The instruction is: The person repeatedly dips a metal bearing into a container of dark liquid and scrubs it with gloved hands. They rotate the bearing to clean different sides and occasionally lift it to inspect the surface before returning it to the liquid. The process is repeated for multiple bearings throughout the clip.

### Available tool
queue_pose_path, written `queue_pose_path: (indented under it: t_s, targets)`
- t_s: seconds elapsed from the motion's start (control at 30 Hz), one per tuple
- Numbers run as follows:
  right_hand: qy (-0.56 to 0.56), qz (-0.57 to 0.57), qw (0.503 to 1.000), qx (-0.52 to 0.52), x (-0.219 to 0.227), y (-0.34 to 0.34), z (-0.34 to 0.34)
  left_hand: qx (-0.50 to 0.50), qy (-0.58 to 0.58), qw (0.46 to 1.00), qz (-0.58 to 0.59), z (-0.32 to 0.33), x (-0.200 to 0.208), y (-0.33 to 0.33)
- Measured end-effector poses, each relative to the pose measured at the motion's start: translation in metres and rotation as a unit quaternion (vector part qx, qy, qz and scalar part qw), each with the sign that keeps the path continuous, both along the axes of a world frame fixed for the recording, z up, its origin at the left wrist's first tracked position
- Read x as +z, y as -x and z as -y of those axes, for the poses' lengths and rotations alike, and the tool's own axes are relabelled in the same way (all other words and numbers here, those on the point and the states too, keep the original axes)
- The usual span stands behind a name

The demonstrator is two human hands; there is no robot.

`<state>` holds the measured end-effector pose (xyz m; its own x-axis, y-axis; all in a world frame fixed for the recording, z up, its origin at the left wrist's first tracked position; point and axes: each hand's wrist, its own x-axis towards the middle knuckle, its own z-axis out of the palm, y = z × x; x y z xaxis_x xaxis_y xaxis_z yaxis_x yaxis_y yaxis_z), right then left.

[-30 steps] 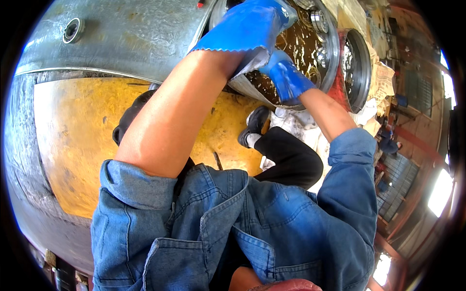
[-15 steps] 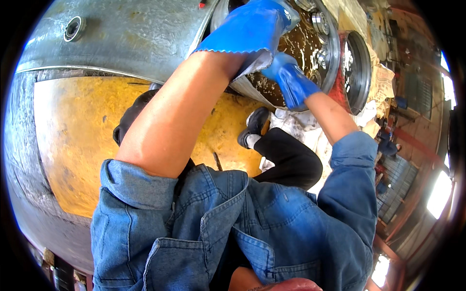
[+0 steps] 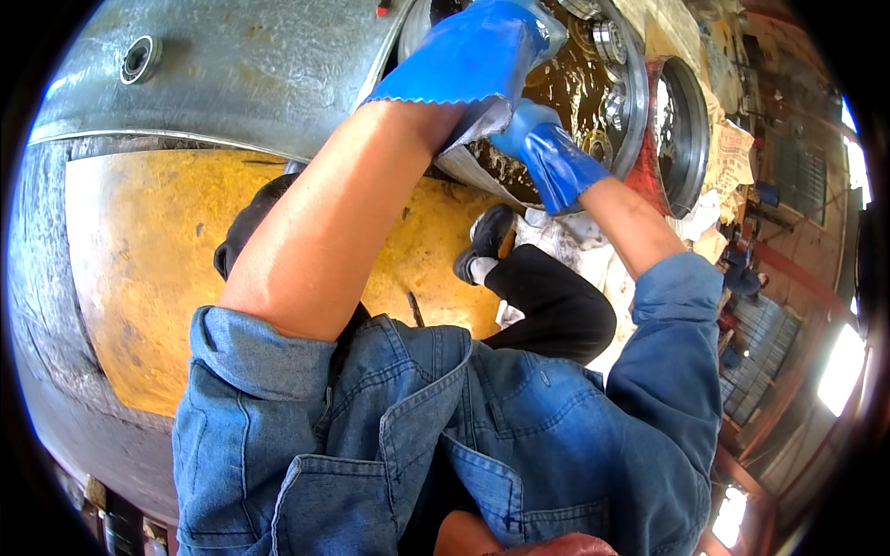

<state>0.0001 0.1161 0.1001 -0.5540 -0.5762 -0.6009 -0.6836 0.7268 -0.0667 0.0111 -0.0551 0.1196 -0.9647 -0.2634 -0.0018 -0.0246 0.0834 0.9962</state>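
Observation:
Both hands wear blue rubber gloves and reach over a round metal tub (image 3: 637, 125) of brown, oily-looking liquid (image 3: 567, 82). My left hand (image 3: 519, 30) is at the tub's far left part, its loose cuff hanging open at the wrist; its fingers are out of sight. Close below it, my right hand (image 3: 527, 125) is over the near part of the tub, the fingers covered by the left glove's cuff. Whether either hand holds something is hidden. Ring-shaped metal bearings, one bearing (image 3: 609, 42) and another bearing (image 3: 614, 107) among them, line the tub's right side.
A grey metal sheet (image 3: 241, 69) lies at the upper left with a single bearing (image 3: 139, 59) on it. Right of the tub stands a red drum (image 3: 646, 178). White rags (image 3: 561, 232), brown paper (image 3: 732, 157) and a yellow board (image 3: 167, 269) lie around my legs.
My right hand has shifted slightly left and up, nearer the left glove. My left hand has barely moved.

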Motion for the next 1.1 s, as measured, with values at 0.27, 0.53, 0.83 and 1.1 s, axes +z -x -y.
queue_pose_path:
  t_s: [0.27, 0.53, 0.83, 1.1]
  targets:
    - [-0.061, -0.029, 0.993, 0.097, -0.015, 0.014, -0.003, 0.03, 0.01, 0.999, 0.028, 0.001, -0.002, 0.006]
    - [-0.039, -0.029, 0.99, 0.135, -0.006, 0.011, -0.01, 0.017, 0.006, 1.0, 0.025, 0.001, -0.006, 0.004]
    - [0.26, 0.121, 0.948, -0.139, -0.076, 0.02, -0.041, 0.005, 0.018, 1.0, 0.023, 0.002, -0.005, -0.002]
    - [-0.009, 0.039, 0.993, -0.115, -0.017, 0.023, -0.022, -0.015, 0.048, 0.998, 0.031, 0.006, -0.002, -0.017]
